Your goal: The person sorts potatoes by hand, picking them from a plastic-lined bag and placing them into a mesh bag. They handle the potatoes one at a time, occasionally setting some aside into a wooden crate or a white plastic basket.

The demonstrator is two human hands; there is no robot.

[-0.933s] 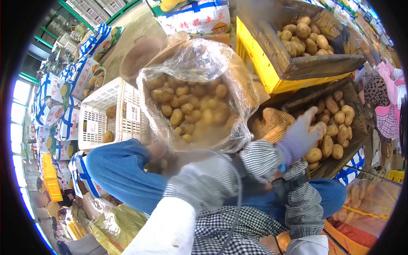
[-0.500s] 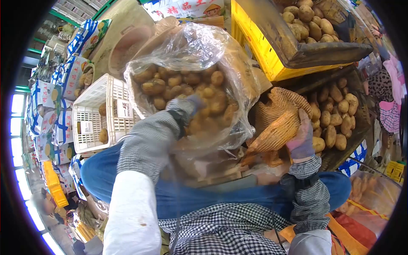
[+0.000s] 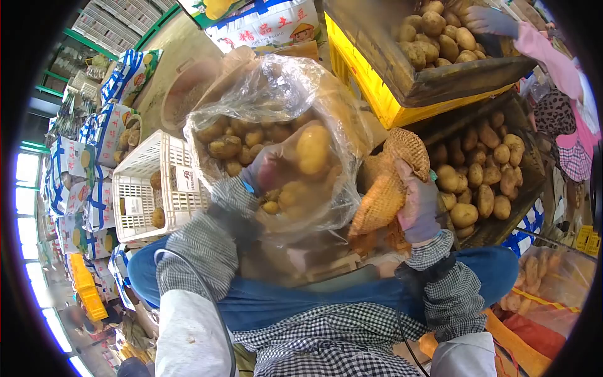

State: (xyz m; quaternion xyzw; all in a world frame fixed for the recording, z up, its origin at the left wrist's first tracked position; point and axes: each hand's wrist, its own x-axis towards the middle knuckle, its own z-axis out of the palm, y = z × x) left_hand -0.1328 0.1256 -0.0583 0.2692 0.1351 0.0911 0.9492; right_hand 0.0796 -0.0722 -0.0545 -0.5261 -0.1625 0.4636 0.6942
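Note:
My left hand (image 3: 266,171), gloved and smeared by motion, is inside the mouth of a clear plastic liner (image 3: 286,69) in an open bag. Its fingers do not show well enough to tell whether they grip anything. A large pale potato (image 3: 313,149) sits just right of the fingertips, blurred. Smaller potatoes (image 3: 225,147) fill the liner around it. My right hand (image 3: 417,204), in a grey-purple glove, is closed on a crumpled orange mesh bag (image 3: 379,204) to the right of the liner.
A white plastic basket (image 3: 139,164) with a few potatoes stands at left. On the right are a dark crate (image 3: 534,207) of potatoes and a yellow crate (image 3: 361,75) beneath a potato-filled tray (image 3: 465,78). A co-worker's gloved hand (image 3: 493,22) reaches over that tray.
My left hand has drawn back leftward, and a large potato now shows beside it. My right hand and the mesh bag have shifted left. A co-worker's hand has come in at upper right.

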